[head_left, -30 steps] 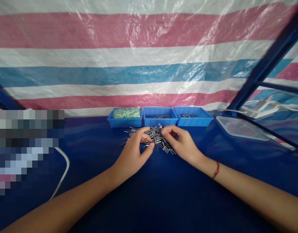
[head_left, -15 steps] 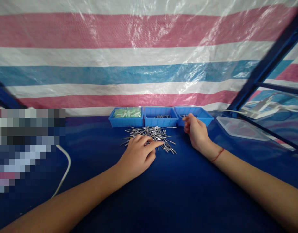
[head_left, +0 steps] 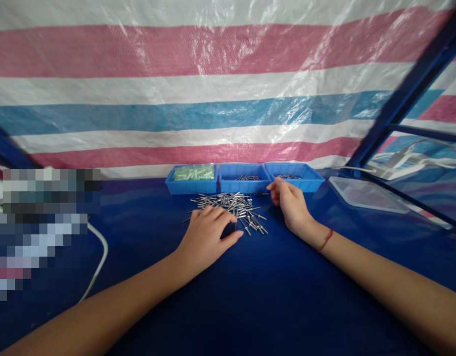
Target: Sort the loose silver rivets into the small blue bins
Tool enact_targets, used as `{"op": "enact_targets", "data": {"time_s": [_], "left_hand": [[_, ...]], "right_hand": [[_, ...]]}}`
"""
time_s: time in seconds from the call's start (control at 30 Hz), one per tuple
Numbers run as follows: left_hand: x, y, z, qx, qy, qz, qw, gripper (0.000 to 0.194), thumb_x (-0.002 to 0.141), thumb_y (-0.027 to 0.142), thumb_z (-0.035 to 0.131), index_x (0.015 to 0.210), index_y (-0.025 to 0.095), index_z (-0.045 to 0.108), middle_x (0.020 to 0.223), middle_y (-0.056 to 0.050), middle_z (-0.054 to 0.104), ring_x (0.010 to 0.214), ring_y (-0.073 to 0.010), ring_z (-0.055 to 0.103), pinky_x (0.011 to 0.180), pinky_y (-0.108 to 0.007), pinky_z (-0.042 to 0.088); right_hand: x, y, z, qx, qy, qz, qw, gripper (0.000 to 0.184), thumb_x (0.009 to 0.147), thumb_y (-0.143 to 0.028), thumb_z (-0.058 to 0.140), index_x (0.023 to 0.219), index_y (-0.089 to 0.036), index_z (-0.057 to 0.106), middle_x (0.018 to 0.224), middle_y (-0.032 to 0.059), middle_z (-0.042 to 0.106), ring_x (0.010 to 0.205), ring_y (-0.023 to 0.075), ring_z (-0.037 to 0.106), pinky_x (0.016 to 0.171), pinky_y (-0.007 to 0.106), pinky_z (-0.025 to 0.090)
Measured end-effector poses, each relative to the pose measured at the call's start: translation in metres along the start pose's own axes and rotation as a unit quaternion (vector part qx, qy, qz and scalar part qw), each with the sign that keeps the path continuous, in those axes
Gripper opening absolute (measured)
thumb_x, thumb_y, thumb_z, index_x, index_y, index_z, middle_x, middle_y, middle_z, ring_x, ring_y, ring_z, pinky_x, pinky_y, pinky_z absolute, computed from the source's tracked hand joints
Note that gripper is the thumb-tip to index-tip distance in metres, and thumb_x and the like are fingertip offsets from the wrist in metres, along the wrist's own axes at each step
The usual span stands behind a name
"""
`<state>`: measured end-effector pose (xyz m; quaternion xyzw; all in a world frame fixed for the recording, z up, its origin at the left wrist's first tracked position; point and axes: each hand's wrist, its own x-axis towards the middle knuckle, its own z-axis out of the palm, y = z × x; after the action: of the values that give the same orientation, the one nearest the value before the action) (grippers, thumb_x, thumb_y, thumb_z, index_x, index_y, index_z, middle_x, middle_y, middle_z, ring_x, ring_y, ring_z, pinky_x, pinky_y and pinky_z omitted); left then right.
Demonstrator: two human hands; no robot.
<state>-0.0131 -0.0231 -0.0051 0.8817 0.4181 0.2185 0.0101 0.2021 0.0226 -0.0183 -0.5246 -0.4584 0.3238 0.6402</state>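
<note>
A heap of small metal pins (head_left: 231, 205) lies on the dark blue table (head_left: 250, 296) in front of three blue trays. My left hand (head_left: 207, 237) rests on the near left edge of the heap, fingers curled down onto the pins, thumb out to the right. My right hand (head_left: 291, 202) hovers just right of the heap, in front of the gap between the middle tray (head_left: 244, 185) and the right tray (head_left: 304, 184). Its fingers are curled together; what they hold, if anything, is hidden. A red thread circles that wrist.
The left tray (head_left: 191, 185) holds pale green pieces; the middle and right trays hold a few metal pins. A clear plastic lid (head_left: 365, 195) lies at the right. A white cable (head_left: 98, 257) curves at the left. A striped tarpaulin (head_left: 213, 99) hangs behind.
My right hand went from the heap out to the right tray, then drew back a little leftward. My left hand stayed on the heap, its fingers shifting over the pins.
</note>
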Motion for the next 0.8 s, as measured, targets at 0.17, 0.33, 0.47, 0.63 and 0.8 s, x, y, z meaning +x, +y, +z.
{"op": "enact_targets", "data": {"time_s": [0.17, 0.33, 0.47, 0.63, 0.8], "left_hand": [[0.001, 0.001, -0.001, 0.014, -0.004, -0.031, 0.999, 0.016, 0.086, 0.035, 0.056, 0.082, 0.023, 0.066, 0.091, -0.001, 0.066, 0.09, -0.0229, 0.055, 0.075, -0.036, 0.033], [0.002, 0.001, -0.001, 0.044, -0.022, -0.032, 0.998, 0.02, 0.091, 0.026, 0.047, 0.085, 0.021, 0.066, 0.088, -0.003, 0.066, 0.087, -0.022, 0.055, 0.073, -0.035, 0.033], [0.002, 0.0, 0.001, 0.065, -0.032, -0.028, 0.997, 0.024, 0.093, 0.026, 0.042, 0.086, 0.019, 0.064, 0.089, -0.005, 0.065, 0.087, -0.022, 0.055, 0.073, -0.036, 0.034], [0.002, -0.002, 0.003, 0.052, -0.028, -0.031, 0.998, 0.023, 0.093, 0.026, 0.042, 0.087, 0.02, 0.064, 0.089, -0.004, 0.064, 0.088, -0.0222, 0.055, 0.073, -0.036, 0.034], [0.002, -0.001, 0.002, 0.024, -0.003, -0.044, 0.999, 0.027, 0.093, 0.034, 0.043, 0.084, 0.02, 0.064, 0.087, -0.003, 0.066, 0.088, -0.0227, 0.054, 0.072, -0.036, 0.033]], "right_hand": [[0.0, 0.003, -0.001, -0.037, -0.029, -0.025, 0.999, 0.039, 0.082, -0.051, 0.05, 0.064, -0.018, 0.061, 0.052, -0.0029, 0.048, 0.048, 0.0103, 0.043, 0.047, 0.024, 0.033], [-0.008, -0.005, 0.001, -0.147, -0.107, -0.095, 0.979, 0.038, 0.087, -0.044, 0.044, 0.066, -0.017, 0.061, 0.053, -0.0025, 0.049, 0.051, 0.0112, 0.045, 0.052, 0.025, 0.035], [-0.023, -0.016, 0.005, -0.243, -0.253, -0.225, 0.909, 0.028, 0.087, -0.036, 0.048, 0.073, -0.017, 0.062, 0.064, 0.0001, 0.058, 0.061, 0.0132, 0.052, 0.06, 0.027, 0.04], [-0.035, -0.02, 0.009, -0.36, -0.35, -0.371, 0.781, 0.016, 0.083, -0.025, 0.058, 0.095, -0.019, 0.065, 0.087, 0.0051, 0.064, 0.084, 0.0185, 0.058, 0.078, 0.033, 0.04], [-0.035, -0.017, 0.011, -0.38, -0.35, -0.365, 0.775, 0.014, 0.087, -0.017, 0.05, 0.091, -0.019, 0.063, 0.087, 0.0048, 0.062, 0.084, 0.0176, 0.057, 0.076, 0.032, 0.041]]}}
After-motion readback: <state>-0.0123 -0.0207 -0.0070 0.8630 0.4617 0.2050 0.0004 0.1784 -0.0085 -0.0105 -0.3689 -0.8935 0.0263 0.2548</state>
